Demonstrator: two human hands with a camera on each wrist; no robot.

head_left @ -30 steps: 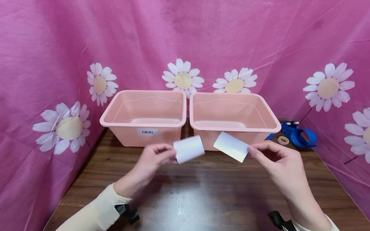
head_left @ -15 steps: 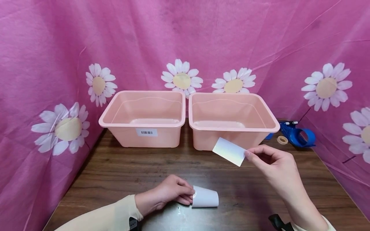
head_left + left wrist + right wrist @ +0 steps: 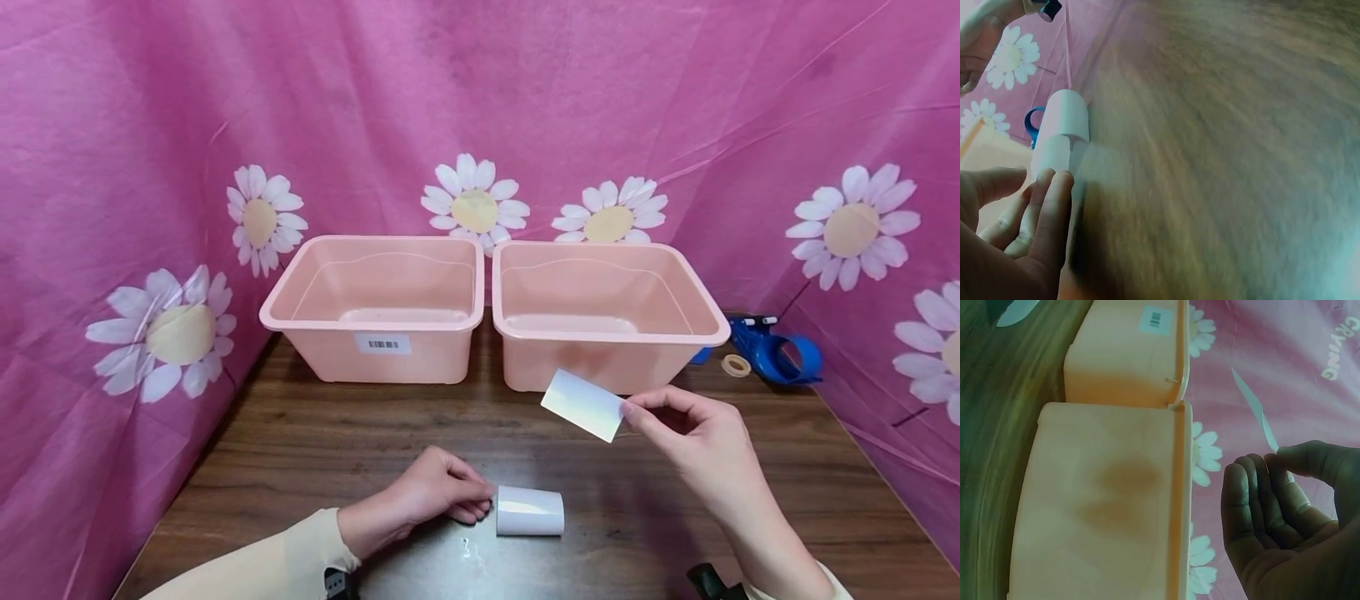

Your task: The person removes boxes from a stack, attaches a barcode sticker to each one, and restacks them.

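Between thumb and fingers, my right hand (image 3: pixel 705 437) pinches one end of a thin white rectangular label (image 3: pixel 583 406), raised in front of the right pink bin (image 3: pixel 528 362). The right wrist view shows that label (image 3: pixel 1252 403) almost edge-on. A curled piece of white paper (image 3: pixel 530 511) lies on its side on the table, its surface shiny. My left hand (image 3: pixel 438 492) rests beside it, fingertips right at its near end. In the left wrist view, the thumb stands apart from the fingers, and the paper tube (image 3: pixel 1067 115) lies just beyond them.
Left of the right bin stands a second pink bin (image 3: pixel 337 358) with a barcode sticker (image 3: pixel 383 344) on its front. A blue tape dispenser (image 3: pixel 776 354) and a small tape roll (image 3: pixel 736 365) sit at the right. A pink flowered cloth (image 3: pixel 480 83) hangs behind the wooden table (image 3: pixel 330 442).
My left hand has brought the curled paper down and toward me onto the table, then let it go. The right hand has moved slightly left and down with the label.
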